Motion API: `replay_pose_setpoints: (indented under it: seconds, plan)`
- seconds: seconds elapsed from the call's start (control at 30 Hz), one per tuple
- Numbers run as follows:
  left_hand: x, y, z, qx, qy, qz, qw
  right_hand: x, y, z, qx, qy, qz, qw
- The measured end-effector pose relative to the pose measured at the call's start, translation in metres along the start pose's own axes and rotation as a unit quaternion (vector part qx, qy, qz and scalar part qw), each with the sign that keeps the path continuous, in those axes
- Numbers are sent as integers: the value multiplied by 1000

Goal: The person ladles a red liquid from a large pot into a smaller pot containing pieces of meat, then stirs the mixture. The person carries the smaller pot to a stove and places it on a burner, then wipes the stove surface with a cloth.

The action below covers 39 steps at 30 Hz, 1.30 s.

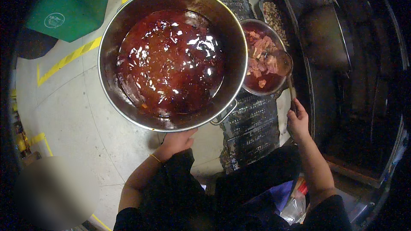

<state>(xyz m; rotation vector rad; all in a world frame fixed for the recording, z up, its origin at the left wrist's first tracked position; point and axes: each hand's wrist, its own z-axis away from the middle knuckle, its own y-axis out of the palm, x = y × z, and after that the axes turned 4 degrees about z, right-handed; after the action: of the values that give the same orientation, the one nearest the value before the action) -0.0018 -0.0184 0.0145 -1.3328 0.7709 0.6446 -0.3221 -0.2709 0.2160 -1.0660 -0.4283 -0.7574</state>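
A large metal stockpot holds a glossy red-brown liquid with small bits in it. My left hand is at the pot's near outer side, its fingers partly hidden below the rim. On the right, my right hand grips the handle of a ladle, whose bowl is over the right edge of a smaller metal bowl. Chunks of meat lie in reddish liquid in that bowl. The stockpot's rim overlaps the bowl's left side in this view.
A dark metal counter or sink edge runs along the right. Behind the bowl is a container of pale, nut-like pieces. A perforated drain grate crosses the floor beneath. A green panel stands at upper left, near yellow floor tape.
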Motion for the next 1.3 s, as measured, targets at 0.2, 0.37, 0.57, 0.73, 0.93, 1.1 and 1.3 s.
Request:
replay_pose_setpoints:
  seconds: [0.2, 0.37, 0.57, 0.73, 0.93, 1.1, 1.3]
  plan:
    - [2, 5, 4, 7, -34, 3, 999, -30, -5, -8, -31, -54, -8, 998]
    - [4, 6, 5, -11, -26, -4, 1000, -2, 9, -5, -9, -62, 4, 998]
    - [-1, 0, -2, 6, -30, 2, 1000, 7, 35, -27, 66, -105, -16, 992]
    - [6, 8, 4, 40, -76, 9, 996, 37, 54, -9, 23, -117, -53, 991]
    - [0, -3, 5, 15, -30, 22, 999, 85, 44, 20, 16, -229, -58, 971]
    - [7, 7, 9, -13, -2, -4, 1000, 143, 79, 2, 18, -506, 210, 836]
    - [13, 16, 5, -36, 31, -10, 999, 210, 162, -27, -23, -483, 571, 663]
